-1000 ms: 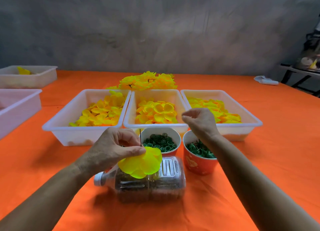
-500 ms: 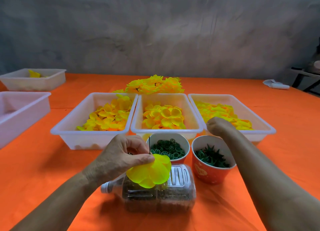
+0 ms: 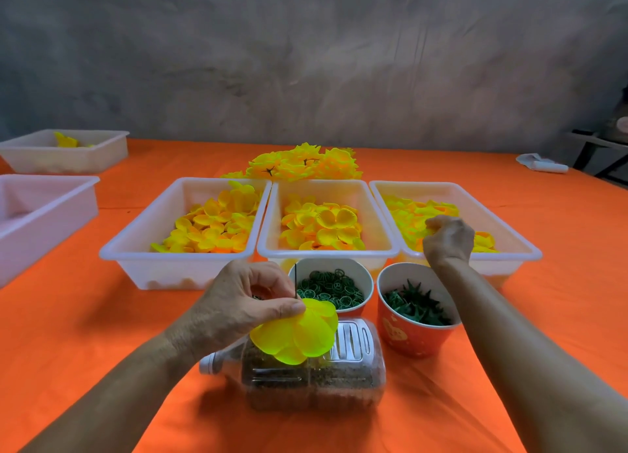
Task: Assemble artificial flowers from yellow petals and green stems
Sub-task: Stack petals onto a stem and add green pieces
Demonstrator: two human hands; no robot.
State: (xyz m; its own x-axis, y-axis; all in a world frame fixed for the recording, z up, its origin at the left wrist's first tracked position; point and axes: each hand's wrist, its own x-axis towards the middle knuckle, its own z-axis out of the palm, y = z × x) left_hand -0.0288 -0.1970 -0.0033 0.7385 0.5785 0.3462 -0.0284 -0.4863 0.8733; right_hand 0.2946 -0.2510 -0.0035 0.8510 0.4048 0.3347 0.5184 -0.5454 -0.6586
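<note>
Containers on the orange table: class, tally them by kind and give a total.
White plastic trays: 5
Paper cups: 2
Clear plastic bottle lying on its side: 1
Total: 8

An orange cloth covers the counter (image 3: 102,316). Three white trays (image 3: 176,266) at frame centre hold yellow and orange-tinted petals (image 3: 210,228). The petal cluster (image 3: 299,333) at lower centre is bright neon yellow. Dark green rings (image 3: 329,288) fill a white cup; a red cup (image 3: 411,337) with a gold pattern holds dark green stems (image 3: 414,306). The wall (image 3: 306,62) is mottled grey.
</note>
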